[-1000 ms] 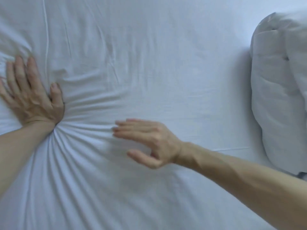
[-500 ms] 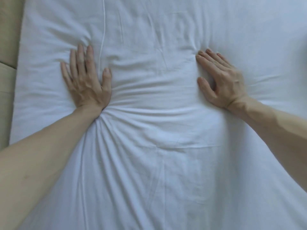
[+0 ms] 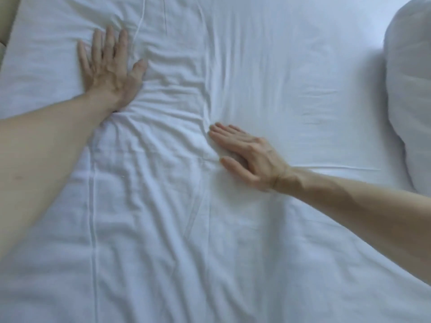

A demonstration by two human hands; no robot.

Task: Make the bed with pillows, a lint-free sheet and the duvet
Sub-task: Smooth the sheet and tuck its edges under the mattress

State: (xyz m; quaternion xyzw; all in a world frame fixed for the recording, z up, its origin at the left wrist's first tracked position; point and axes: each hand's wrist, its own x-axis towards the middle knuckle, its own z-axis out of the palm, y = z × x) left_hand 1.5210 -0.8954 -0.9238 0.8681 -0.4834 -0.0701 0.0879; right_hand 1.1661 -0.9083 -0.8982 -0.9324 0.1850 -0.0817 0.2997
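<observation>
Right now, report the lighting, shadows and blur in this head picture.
Head view: soft, even, bluish daylight on the sheet, no glare; faint shadows only in the creases and beside the pillow-like bundle at the right edge; whole frame slightly soft, the right hand and left hand a little smeared at the fingertips; the near left forearm looms large, a wide-angle stretch.

This looks like a bedroom, seen from above a bed. A white sheet (image 3: 291, 66) fills nearly the whole view, spread over something wide and soft, and it is creased into long folds and puckers. At the right edge lies a plump white bundle (image 3: 410, 94); whether it is a pillow or a bunched duvet cannot be told. A beige surface (image 3: 6, 22) borders the sheet's edge at the top left corner, but too little of it shows to name it.
</observation>
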